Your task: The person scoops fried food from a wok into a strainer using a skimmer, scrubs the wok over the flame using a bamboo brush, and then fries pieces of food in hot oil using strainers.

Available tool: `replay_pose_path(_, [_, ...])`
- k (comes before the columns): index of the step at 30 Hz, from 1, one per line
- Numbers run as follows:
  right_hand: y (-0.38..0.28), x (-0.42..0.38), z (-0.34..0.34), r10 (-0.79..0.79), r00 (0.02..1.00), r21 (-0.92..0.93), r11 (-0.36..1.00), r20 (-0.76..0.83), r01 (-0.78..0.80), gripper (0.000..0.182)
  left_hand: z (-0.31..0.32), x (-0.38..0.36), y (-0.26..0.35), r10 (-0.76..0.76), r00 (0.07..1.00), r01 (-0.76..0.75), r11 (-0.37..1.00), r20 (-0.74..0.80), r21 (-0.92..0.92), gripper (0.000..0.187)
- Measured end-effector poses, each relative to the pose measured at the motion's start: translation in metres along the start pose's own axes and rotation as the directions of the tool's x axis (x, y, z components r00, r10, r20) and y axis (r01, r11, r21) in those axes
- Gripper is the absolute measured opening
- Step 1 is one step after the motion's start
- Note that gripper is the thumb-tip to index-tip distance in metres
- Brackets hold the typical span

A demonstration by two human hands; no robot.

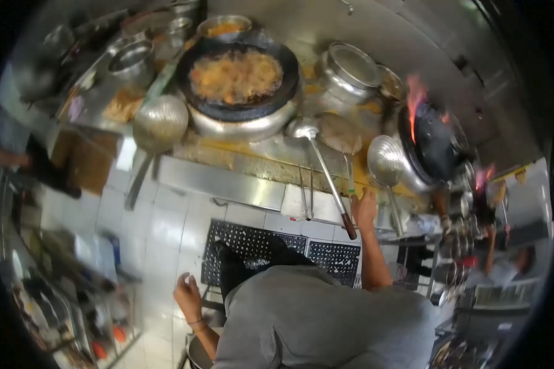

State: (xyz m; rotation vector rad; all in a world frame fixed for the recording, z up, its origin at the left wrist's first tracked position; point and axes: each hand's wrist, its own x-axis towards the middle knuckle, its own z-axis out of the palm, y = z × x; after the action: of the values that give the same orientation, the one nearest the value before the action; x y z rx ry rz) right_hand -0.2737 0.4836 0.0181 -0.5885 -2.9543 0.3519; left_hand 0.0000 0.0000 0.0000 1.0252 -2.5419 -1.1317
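Observation:
My right hand [364, 208] is at the counter's front edge, its fingers closed round the green handle end of a round mesh strainer [340, 132]. Just left of it lies a ladle [302, 128], its brown-tipped handle reaching past the edge. A perforated skimmer [386, 157] rests to the right of that hand. Low on my left side, my left hand [188, 296] hangs over the floor with fingers slightly curled and apart, holding nothing I can see. Food bubbles in oil in a black wok [188, 101] on the stove ahead.
Flames rise beside a second wok [434, 144] on the right. Tongs [306, 190] lie on a white cloth [293, 203]. A large skimmer [160, 123] overhangs the edge at left. A lidded pot [352, 67] stands behind. Other people are at both sides. A perforated black mat [258, 243] covers floor.

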Motion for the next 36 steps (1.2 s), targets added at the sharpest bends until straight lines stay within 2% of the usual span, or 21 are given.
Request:
replay_pose_path(2, [0.039, 0.031, 0.013, -0.066, 0.997, -0.220, 0.974, -0.033, 0.057, 0.045, 0.009, 0.031, -0.002, 0.115, 0.987, -0.122, 0.991, 0.110, 0.058, 0.018])
replay_pose_path(3, [-0.016, 0.025, 0.030, -0.047, 0.997, -0.173, 0.984, -0.067, 0.034, 0.045, -0.033, 0.099, -0.025, 0.232, 0.968, -0.242, 0.964, 0.096, 0.107, 0.017])
replay_pose_path(5, [0.001, 0.031, 0.019, -0.187, 0.979, -0.290, 0.935, 0.084, 0.204, 0.040, -0.049, 0.124, 0.006, 0.303, 0.935, -0.323, 0.943, 0.182, 0.087, 0.017])
replay_pose_path(6, [0.011, 0.034, 0.028, -0.263, 0.964, -0.451, 0.867, -0.047, 0.214, 0.029, -0.064, 0.139, 0.023, 0.304, 0.926, -0.335, 0.935, 0.226, 0.115, 0.017])
replay_pose_path(7, [0.003, 0.032, 0.016, -0.252, 0.966, -0.445, 0.872, -0.053, 0.203, 0.029, -0.070, 0.155, 0.029, 0.315, 0.921, -0.347, 0.930, 0.229, 0.118, 0.017])
replay_pose_path(9, [-0.010, 0.035, -0.020, -0.111, 0.974, -0.147, 0.986, -0.196, 0.082, 0.022, -0.074, 0.177, 0.036, 0.449, 0.881, -0.456, 0.890, 0.149, 0.016, 0.017])
replay_pose_path(11, [0.003, 0.052, -0.037, -0.303, 0.929, -0.151, 0.950, -0.213, 0.275, 0.023, -0.075, 0.187, 0.043, 0.454, 0.883, -0.462, 0.886, 0.120, 0.048, 0.017])
replay_pose_path(13, [0.007, 0.066, -0.047, -0.433, 0.857, -0.042, 0.897, -0.280, 0.440, 0.023, -0.062, 0.191, 0.037, 0.422, 0.901, -0.423, 0.906, 0.099, -0.009, 0.017])
replay_pose_path(14, [-0.003, 0.077, -0.047, -0.443, 0.851, -0.026, 0.890, -0.282, 0.454, 0.023, -0.054, 0.191, 0.031, 0.430, 0.895, -0.433, 0.901, 0.121, 0.001, 0.017])
replay_pose_path(15, [-0.016, 0.090, -0.051, -0.240, 0.931, 0.218, 0.927, -0.276, 0.304, 0.022, -0.045, 0.187, 0.026, 0.417, 0.899, -0.420, 0.908, 0.132, -0.005, 0.017])
replay_pose_path(16, [-0.027, 0.098, -0.063, -0.030, 0.977, 0.446, 0.887, -0.211, 0.123, 0.021, -0.036, 0.182, 0.027, 0.356, 0.919, -0.352, 0.934, 0.168, -0.055, 0.016])
replay_pose_path(17, [-0.096, 0.068, -0.119, -0.108, 0.991, 0.604, 0.786, -0.077, 0.132, 0.024, -0.030, 0.174, 0.032, 0.295, 0.932, -0.279, 0.955, 0.210, -0.101, 0.016])
replay_pose_path(19, [-0.145, 0.060, -0.135, -0.174, 0.983, 0.869, 0.494, 0.052, 0.041, 0.025, -0.029, 0.157, 0.053, 0.311, 0.924, -0.294, 0.950, 0.223, -0.108, 0.016])
replay_pose_path(23, [-0.192, 0.053, -0.123, -0.241, 0.966, 0.909, 0.416, 0.096, 0.013, 0.030, -0.024, 0.132, 0.065, 0.236, 0.958, -0.224, 0.971, 0.165, -0.090, 0.016])
replay_pose_path(25, [-0.208, 0.059, -0.122, -0.320, 0.922, 0.896, 0.439, 0.220, -0.062, 0.030, -0.022, 0.123, 0.066, 0.192, 0.975, -0.181, 0.977, 0.107, -0.109, 0.016])
replay_pose_path(27, [-0.228, 0.087, -0.115, -0.368, 0.900, 0.892, 0.449, 0.233, -0.047, 0.031, -0.021, 0.116, 0.066, 0.135, 0.990, -0.129, 0.984, 0.041, -0.124, 0.016])
replay_pose_path(29, [-0.245, 0.121, -0.088, -0.432, 0.895, 0.780, 0.595, 0.107, 0.194, 0.032, -0.028, 0.099, 0.091, 0.074, 0.997, -0.071, 0.991, 0.025, -0.112, 0.016])
replay_pose_path(33, [-0.268, 0.135, -0.054, -0.497, 0.845, 0.766, 0.616, 0.196, 0.185, 0.035, -0.031, 0.065, 0.100, -0.089, 0.996, 0.084, 0.987, -0.031, -0.139, 0.018])
replay_pose_path(34, [-0.271, 0.115, -0.070, -0.429, 0.808, 0.820, 0.562, 0.403, -0.111, 0.037, -0.032, 0.054, 0.093, -0.102, 0.994, 0.096, 0.987, -0.035, -0.129, 0.018])
replay_pose_path(35, [-0.270, 0.100, -0.080, -0.378, 0.711, 0.782, 0.479, 0.593, -0.398, 0.039, -0.032, 0.042, 0.085, -0.139, 0.989, 0.127, 0.975, -0.055, -0.184, 0.019])
replay_pose_path(36, [-0.267, 0.094, -0.081, -0.403, 0.691, 0.795, 0.400, 0.600, -0.456, 0.041, -0.029, 0.033, 0.079, -0.175, 0.982, 0.152, 0.957, -0.075, -0.248, 0.019])
